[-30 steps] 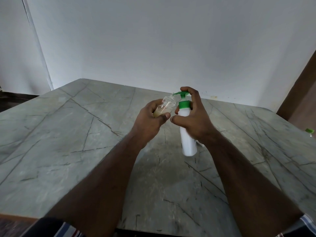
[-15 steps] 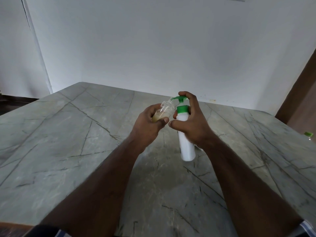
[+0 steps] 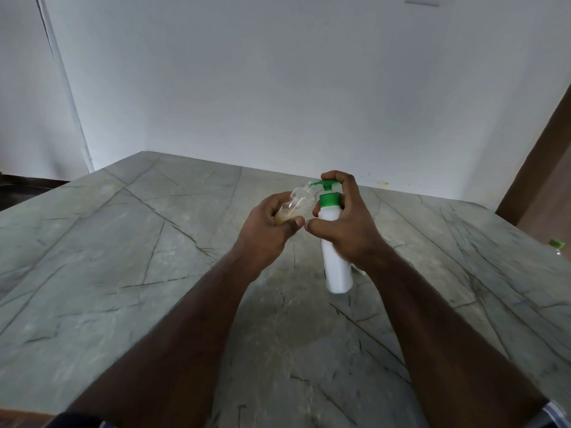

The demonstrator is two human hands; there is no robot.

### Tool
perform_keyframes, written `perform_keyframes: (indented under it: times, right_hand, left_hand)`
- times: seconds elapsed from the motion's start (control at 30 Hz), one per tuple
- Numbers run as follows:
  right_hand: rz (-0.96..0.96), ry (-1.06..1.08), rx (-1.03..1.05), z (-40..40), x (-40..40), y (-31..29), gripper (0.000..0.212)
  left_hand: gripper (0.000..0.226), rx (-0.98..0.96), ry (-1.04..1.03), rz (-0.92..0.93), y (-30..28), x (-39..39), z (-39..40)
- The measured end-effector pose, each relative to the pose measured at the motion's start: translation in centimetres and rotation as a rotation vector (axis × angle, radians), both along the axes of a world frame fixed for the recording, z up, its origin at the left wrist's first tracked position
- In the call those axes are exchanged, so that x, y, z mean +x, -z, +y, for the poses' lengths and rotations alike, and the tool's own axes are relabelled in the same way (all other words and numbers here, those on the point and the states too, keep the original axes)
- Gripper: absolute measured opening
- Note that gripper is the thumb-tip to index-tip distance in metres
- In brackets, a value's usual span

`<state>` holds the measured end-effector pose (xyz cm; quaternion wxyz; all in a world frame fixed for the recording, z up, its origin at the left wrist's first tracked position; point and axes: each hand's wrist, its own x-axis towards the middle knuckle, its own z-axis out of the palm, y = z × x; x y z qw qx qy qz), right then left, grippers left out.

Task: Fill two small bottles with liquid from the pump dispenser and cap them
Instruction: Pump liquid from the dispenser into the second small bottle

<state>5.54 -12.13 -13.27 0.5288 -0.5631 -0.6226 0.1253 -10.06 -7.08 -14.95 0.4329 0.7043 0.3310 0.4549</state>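
My right hand [image 3: 346,230] grips a white pump dispenser [image 3: 335,267] with a green collar and green pump head, held above the table; my index finger lies on top of the pump head [image 3: 327,183]. My left hand [image 3: 267,233] holds a small clear bottle [image 3: 296,203], tilted, with its mouth at the green nozzle. A yellowish liquid fills the lower part of the small bottle. My fingers hide much of its body.
A grey veined stone table [image 3: 123,273] spreads out under both arms. At the far right edge sits a small clear bottle with a green cap [image 3: 557,245], partly cut off. White walls stand behind the table, and a brown wooden panel [image 3: 543,180] rises at the right.
Both hands with dispenser and small bottle sit lower in view as the camera tilted up. The pump head now stands a little higher above the collar than half a second ago.
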Motion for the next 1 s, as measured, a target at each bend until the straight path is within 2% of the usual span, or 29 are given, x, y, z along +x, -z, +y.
perform_keyframes:
  times: [0.37, 1.0]
  right_hand:
    - [0.032, -0.041, -0.006, -0.11, -0.57, 0.08, 0.095]
    - [0.062, -0.055, -0.020, -0.24, -0.69, 0.06, 0.096]
  left_hand:
    - [0.050, 0.006, -0.020, 0.008, 0.09, 0.03, 0.21]
    - [0.047, 0.013, -0.024, 0.000, 0.24, 0.14, 0.31]
